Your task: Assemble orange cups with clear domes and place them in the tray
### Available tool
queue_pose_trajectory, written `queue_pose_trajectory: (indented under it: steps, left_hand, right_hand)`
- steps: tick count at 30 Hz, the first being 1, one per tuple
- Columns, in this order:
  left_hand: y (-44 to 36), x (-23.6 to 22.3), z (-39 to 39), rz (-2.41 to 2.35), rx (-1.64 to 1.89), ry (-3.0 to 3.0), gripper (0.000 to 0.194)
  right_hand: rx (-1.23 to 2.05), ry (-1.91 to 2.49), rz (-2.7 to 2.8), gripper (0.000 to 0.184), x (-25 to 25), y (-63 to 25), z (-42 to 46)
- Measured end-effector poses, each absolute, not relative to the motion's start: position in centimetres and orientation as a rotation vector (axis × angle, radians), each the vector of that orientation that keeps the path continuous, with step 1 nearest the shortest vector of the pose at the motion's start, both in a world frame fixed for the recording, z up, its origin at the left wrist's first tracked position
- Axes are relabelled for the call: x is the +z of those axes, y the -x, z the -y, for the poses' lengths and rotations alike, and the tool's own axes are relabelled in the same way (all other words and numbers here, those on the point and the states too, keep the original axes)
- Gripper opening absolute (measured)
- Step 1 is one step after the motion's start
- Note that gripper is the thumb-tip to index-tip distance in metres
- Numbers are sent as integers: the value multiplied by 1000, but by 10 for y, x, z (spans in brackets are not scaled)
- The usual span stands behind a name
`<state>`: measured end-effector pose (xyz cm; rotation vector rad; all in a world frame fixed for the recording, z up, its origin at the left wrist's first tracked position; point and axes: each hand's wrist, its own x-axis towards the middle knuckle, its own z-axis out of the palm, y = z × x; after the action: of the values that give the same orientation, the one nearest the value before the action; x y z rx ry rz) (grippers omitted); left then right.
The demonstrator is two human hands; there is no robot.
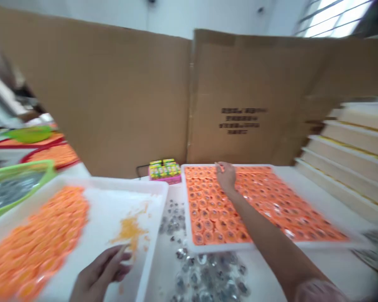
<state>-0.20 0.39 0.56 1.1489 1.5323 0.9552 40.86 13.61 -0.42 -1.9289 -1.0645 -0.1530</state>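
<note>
My left hand [103,270] is over the right part of a white tray [101,209], its thumb and fingers pinched together; what they hold, if anything, I cannot make out. Beside it lies a patch of small yellow-orange pieces [130,230]. Orange round pieces [50,239] cover the tray's left part. My right hand [227,176] is at the far side of a second white tray [183,184], fingers bent close together; anything in them is too small to tell. Rows of orange discs with dark, shiny centres [208,214] fill most of that tray.
Loose shiny metal-like pieces [204,274] lie between and in front of the trays. A pink box with yellow-green packs [165,171] stands behind. Cardboard [138,105] walls the back. Stacked trays [349,163] rise at right; a green basket [45,172] is left.
</note>
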Motion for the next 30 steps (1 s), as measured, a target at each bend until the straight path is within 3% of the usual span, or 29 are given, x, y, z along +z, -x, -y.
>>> queue_pose_trajectory:
  steps: [4, 8, 13, 16, 21, 30]
  left_hand:
    - [-4, 15, -5, -1356, 992, -1116, 36]
    - [0, 11, -4, -1215, 938, -1134, 34]
    - [5, 10, 3, -1118, 970, -1194, 30]
    - [10, 10, 5, -1085, 999, -1207, 30]
    - [16, 8, 5, -1033, 1075, -1191, 32]
    - [19, 8, 5, -998, 1126, -1168, 32]
  right_hand:
    - [-16, 1527, 1345, 29, 21, -321, -150]
    - [367, 1177, 1779, 18, 35, -203, -153]
    - [620, 918, 2345, 15, 21, -69, -158]
    - [578, 825, 2577, 26, 4, -14, -166]
    - [311, 743, 2923, 39, -17, 33, -182]
    - [216, 780, 2943, 19, -25, 12, -179]
